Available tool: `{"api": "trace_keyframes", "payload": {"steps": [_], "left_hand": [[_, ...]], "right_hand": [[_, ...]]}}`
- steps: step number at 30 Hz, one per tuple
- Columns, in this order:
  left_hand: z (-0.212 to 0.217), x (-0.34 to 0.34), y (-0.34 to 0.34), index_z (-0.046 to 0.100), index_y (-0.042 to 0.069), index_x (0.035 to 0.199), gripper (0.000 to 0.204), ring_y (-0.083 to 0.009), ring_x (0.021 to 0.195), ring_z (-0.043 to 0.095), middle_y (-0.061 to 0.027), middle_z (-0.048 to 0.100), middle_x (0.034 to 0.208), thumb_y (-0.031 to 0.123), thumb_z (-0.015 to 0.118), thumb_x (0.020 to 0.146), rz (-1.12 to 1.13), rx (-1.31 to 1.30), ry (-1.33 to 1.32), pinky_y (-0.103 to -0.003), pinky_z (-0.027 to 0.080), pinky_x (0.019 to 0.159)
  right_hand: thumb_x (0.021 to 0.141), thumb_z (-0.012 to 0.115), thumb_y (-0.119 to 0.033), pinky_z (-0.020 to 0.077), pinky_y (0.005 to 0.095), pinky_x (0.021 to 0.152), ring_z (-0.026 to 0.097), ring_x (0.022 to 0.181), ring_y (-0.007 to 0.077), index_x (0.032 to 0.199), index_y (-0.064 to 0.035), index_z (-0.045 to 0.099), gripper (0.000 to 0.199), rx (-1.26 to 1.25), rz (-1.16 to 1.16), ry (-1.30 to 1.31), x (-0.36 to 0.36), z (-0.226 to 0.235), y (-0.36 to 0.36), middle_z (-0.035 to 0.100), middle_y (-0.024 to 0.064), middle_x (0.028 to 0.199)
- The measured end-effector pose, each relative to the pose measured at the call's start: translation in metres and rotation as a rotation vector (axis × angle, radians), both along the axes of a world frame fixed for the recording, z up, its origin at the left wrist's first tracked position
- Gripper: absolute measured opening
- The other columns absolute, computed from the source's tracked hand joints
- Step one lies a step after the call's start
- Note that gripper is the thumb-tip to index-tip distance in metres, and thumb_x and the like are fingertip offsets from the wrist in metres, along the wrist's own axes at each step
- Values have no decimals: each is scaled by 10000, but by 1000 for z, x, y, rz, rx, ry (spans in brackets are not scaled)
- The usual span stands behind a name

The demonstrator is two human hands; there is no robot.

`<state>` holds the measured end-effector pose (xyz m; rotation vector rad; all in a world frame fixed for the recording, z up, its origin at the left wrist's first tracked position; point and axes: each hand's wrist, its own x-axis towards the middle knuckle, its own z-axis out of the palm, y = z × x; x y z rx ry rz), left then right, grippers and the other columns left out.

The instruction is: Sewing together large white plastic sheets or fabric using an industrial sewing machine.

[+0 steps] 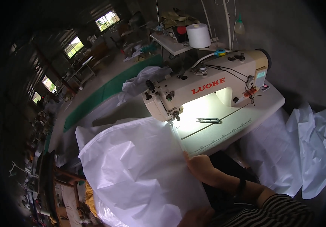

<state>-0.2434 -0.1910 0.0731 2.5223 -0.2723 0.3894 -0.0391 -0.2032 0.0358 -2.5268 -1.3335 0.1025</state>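
A large sheet of glossy white fabric (129, 162) spreads from the sewing machine (216, 85) toward me. Its right edge runs up to the lit needle area under the machine's head. My right hand (202, 166) is closed at that edge, just in front of the machine bed, its fingertips pressed on the fabric. A dark band circles this wrist. Low in the view, my left hand (197, 217) is dim and blurred beside the fabric's near edge, its fingers not distinguishable. Small thread snips (208, 120) lie on the machine bed, touched by neither hand.
More white fabric (306, 151) hangs at the right of the machine. A white thread cone (198, 36) stands behind it on a small shelf (170, 43). Beyond, a green-edged table (110, 89) carries crumpled white material. A wooden frame (62, 178) stands at left.
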Motion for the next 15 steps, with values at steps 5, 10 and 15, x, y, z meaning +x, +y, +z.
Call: {"api": "trace_keyframes", "payload": {"steps": [5, 10, 15], "left_hand": [[-35, 20, 41, 624, 47, 994, 135, -259, 673, 649, -94, 647, 817, 96, 649, 870, -63, -207, -5, -359, 529, 623], [-31, 66, 65, 529, 93, 813, 111, -276, 642, 595, -58, 544, 720, 99, 640, 807, 27, -20, 124, -373, 496, 570], [-40, 104, 83, 537, 88, 841, 36, -296, 655, 610, -88, 569, 765, 80, 569, 853, 139, 72, 54, -409, 501, 582]], "right_hand": [[801, 595, -110, 512, 357, 495, 670, 557, 234, 1356, 48, 479, 588, -55, -56, -103, 0, -9, 6, 648, 78, 622], [860, 542, -102, 531, 362, 517, 680, 588, 245, 1321, 54, 519, 487, 44, -43, -57, 23, -18, 30, 673, 73, 670], [887, 502, -100, 527, 435, 553, 684, 627, 307, 1309, 83, 475, 461, 106, -15, -74, 56, -29, 57, 676, 123, 689]]}}
